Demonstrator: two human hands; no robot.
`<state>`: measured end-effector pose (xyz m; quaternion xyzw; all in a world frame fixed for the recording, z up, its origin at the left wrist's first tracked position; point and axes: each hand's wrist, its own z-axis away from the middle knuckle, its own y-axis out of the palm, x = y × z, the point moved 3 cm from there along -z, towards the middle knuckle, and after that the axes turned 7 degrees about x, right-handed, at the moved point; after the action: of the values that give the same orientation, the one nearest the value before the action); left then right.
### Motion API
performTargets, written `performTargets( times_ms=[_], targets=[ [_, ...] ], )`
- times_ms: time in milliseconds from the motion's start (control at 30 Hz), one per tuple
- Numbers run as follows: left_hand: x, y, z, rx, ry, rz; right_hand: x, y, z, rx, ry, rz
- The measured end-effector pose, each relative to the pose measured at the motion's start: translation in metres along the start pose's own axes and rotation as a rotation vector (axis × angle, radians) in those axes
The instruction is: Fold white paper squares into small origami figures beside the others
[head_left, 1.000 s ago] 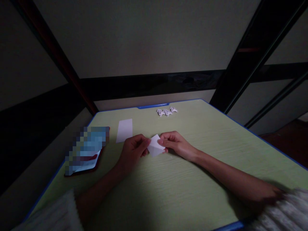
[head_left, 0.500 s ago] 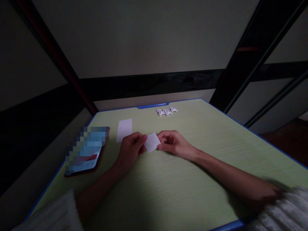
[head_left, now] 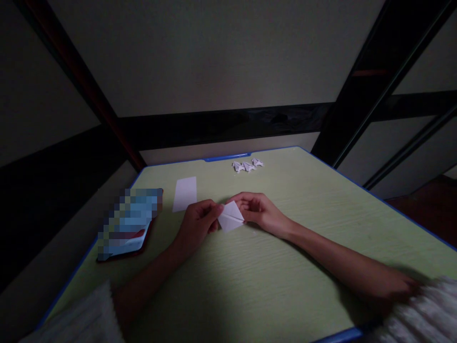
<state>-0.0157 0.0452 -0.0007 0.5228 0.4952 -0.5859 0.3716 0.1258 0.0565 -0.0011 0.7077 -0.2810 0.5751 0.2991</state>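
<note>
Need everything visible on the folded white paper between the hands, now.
The small folded white paper piece looks like thin, matte plain paper. It shows a roughly four-sided, kite-like outline with pointed corners, and a crease or flap edge slants across its face. It is held above the pale green table, face toward the camera. The left hand grips its left corner, thumb on top; the right hand is at its right side. Layers underneath are hidden.

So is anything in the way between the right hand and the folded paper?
Nothing visible: the right hand is at the right corner of the folded paper. The left hand pinches its left side, and the flat sheet lies off to the left.
</note>
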Motion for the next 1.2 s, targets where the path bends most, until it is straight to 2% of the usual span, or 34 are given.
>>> performTargets(
  times_ms=[133, 433, 567, 833, 1000, 1100, 1200],
  targets=[
    [0.001, 0.0048, 0.0004, 0.127, 0.001, -0.035, 0.0005, 0.0, 0.0008, -0.018, -0.031, 0.034],
    [0.0001, 0.0087, 0.0027, 0.218, 0.024, -0.037, 0.0015, -0.0023, 0.002, -0.155, 0.058, 0.137],
    [-0.0009, 0.01, 0.0039, 0.244, 0.026, -0.071, 0.0018, -0.0018, 0.0018, -0.136, 0.084, 0.168],
    [-0.002, 0.0103, 0.0071, 0.266, 0.03, -0.069, -0.0016, -0.002, 0.0003, -0.09, 0.15, 0.04],
    [-0.0008, 0.0114, 0.0075, 0.28, 0.032, -0.044, -0.0027, -0.0022, 0.0002, -0.094, 0.157, 0.058],
    [-0.0017, 0.0103, 0.0071, 0.275, 0.035, -0.051, -0.0009, -0.0034, -0.0003, -0.16, 0.092, 0.11],
    [-0.0034, 0.0086, 0.0071, 0.26, 0.04, -0.053, 0.0044, -0.0075, 0.0016, -0.317, -0.044, 0.243]
  ],
)
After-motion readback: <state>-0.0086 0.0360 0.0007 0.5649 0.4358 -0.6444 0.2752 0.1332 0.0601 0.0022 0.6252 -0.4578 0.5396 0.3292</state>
